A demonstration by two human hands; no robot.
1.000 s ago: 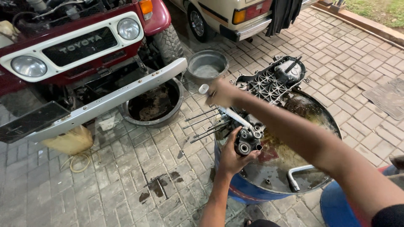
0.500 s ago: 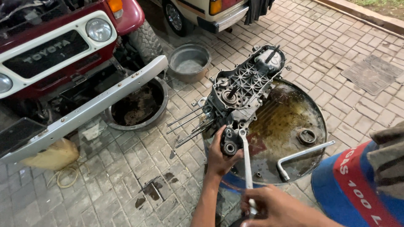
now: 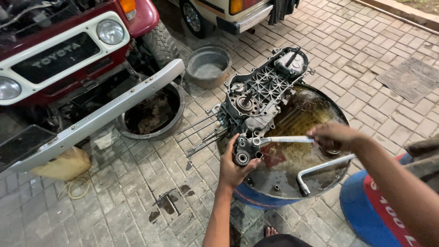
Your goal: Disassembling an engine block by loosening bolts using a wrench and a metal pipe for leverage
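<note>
A grey metal engine casing (image 3: 263,93) with long studs lies on the oily top of a blue drum (image 3: 292,158). My left hand (image 3: 234,167) grips the casing's lower end at a round bearing housing (image 3: 242,153). My right hand (image 3: 334,136) holds the far end of a long silver wrench (image 3: 286,139), which lies level and whose head sits on the casing just above my left hand.
An L-shaped socket wrench (image 3: 320,171) rests on the drum top. A second blue drum (image 3: 370,206) stands at the right. A dirty round pan (image 3: 153,114) sits under a red car's bumper (image 3: 96,121), a grey basin (image 3: 210,66) behind it. My foot (image 3: 270,231) shows below.
The wrench has swung from pointing down toward me to lying level to the right, my right hand moving with it. My left hand stayed on the casing.
</note>
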